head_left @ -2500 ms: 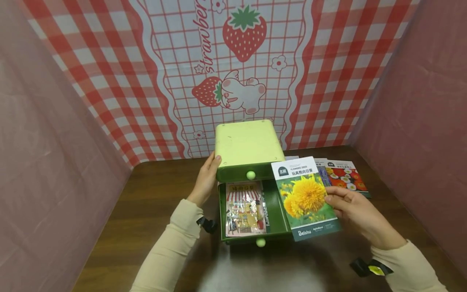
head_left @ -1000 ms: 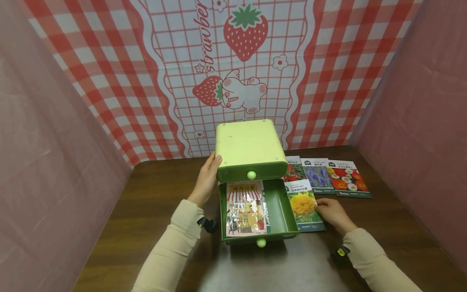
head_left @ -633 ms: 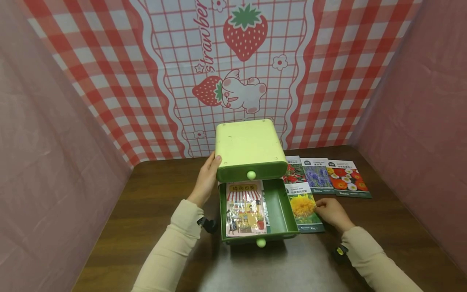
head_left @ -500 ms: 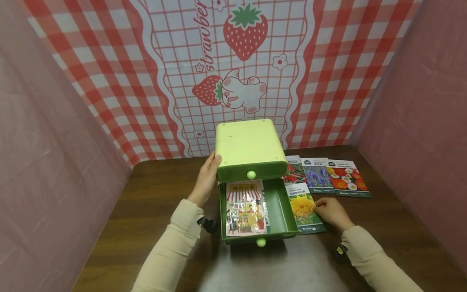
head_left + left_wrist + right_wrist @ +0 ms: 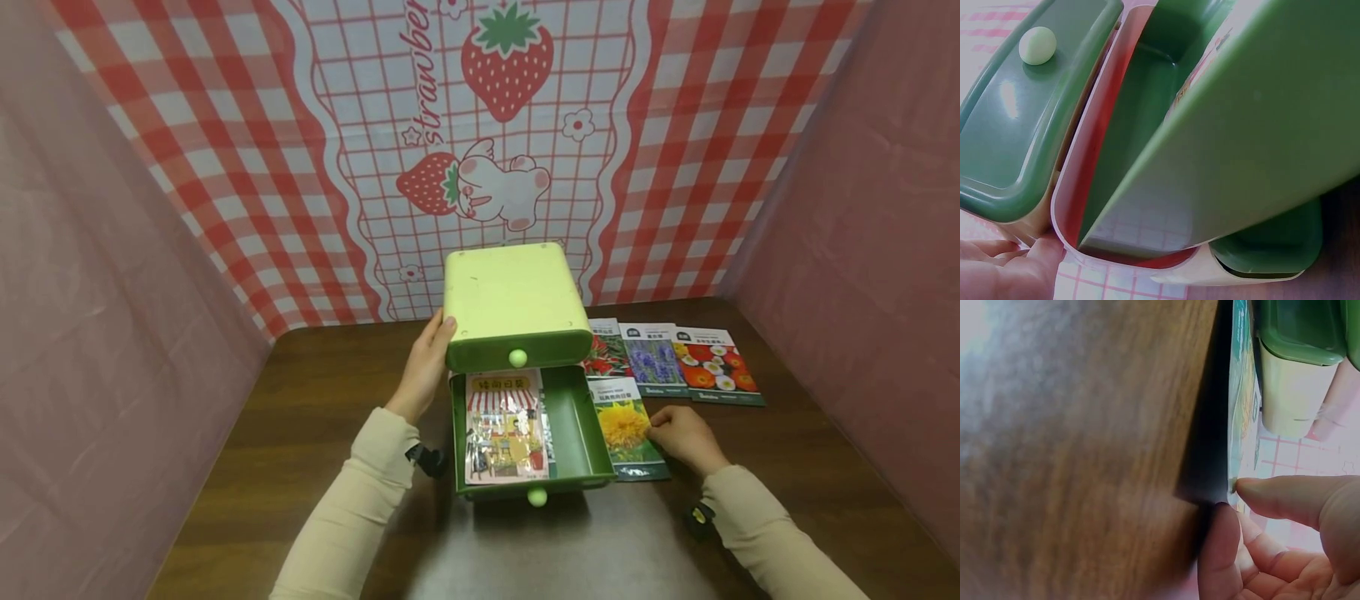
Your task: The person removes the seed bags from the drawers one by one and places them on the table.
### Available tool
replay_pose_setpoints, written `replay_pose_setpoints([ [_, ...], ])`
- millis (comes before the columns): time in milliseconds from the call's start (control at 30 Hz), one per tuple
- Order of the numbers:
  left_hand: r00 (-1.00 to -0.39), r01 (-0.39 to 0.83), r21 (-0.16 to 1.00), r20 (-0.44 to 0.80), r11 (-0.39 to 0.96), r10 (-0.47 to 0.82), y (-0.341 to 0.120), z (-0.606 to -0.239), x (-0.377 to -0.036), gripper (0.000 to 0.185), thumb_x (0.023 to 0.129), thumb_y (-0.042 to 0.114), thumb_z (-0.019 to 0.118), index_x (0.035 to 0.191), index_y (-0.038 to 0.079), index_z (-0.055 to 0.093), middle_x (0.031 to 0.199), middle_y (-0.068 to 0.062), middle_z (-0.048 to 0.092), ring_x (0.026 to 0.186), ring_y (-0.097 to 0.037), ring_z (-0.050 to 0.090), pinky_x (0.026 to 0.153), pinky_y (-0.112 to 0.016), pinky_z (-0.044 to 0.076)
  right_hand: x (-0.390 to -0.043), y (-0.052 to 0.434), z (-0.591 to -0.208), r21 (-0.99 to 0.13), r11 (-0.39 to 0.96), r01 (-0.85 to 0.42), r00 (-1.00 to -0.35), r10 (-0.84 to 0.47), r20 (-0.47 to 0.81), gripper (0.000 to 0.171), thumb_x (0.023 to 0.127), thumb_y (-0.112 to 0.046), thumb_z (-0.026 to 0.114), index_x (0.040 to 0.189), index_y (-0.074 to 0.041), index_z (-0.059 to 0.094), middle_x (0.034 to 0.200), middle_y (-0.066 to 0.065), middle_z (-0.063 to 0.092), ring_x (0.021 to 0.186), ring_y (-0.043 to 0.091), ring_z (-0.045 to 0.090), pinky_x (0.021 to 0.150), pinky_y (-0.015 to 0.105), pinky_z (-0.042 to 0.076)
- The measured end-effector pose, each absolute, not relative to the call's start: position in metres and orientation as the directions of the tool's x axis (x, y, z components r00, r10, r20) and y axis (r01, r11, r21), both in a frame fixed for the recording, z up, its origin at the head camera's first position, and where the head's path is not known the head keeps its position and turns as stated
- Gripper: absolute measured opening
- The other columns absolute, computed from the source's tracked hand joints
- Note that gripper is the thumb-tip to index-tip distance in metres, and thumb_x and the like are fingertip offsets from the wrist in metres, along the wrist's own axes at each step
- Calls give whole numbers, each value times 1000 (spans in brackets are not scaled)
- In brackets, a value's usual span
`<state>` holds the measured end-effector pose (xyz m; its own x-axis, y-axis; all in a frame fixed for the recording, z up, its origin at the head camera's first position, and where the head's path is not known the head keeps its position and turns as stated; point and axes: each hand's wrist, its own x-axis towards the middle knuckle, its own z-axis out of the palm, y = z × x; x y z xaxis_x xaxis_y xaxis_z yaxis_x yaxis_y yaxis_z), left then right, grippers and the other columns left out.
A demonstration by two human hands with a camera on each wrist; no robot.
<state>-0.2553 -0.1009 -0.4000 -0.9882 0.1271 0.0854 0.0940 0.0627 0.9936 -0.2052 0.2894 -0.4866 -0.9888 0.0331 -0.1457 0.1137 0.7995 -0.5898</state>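
A small drawer cabinet (image 5: 517, 292) with a pale yellow-green top stands mid-table. My left hand (image 5: 426, 367) rests against its left side, thumb near the front upper corner; in the left wrist view the fingers (image 5: 1010, 275) touch the casing beside the closed top drawer (image 5: 1016, 119). Below that, a green drawer (image 5: 573, 433) is pulled out, holding a pink illustrated packet (image 5: 504, 433). To its right, my right hand (image 5: 686, 437) pinches the right edge of a yellow-flower seed packet (image 5: 624, 427). In the right wrist view the thumb (image 5: 1285, 497) lies on its printed face, a finger behind.
Behind the pinched packet lie seed packets with red flowers (image 5: 606, 354), purple flowers (image 5: 654, 362) and orange-white flowers (image 5: 718, 371). A red checked strawberry cloth (image 5: 502, 192) hangs behind the wooden table (image 5: 315, 467). Pink fabric walls (image 5: 840, 217) flank both sides.
The right hand has lowered the yellow-flower packet from above the drawer's right edge to beside the drawer, uncovering the other packets. In the last half second it barely moves. The left hand stays put.
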Motion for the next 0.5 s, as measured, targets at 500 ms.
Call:
replay_pose_setpoints([
  [500,-989,93,993,84,77,121,-101,-401,-257,73,100,58,40,158,21,18,164,2,19,152,-20,17,124,-44,18,-205,291,-483,-610,789,76,-995,22,-95,27,91,-16,62,102,8,65,86,20,69,71,22,62,60,35,51],
])
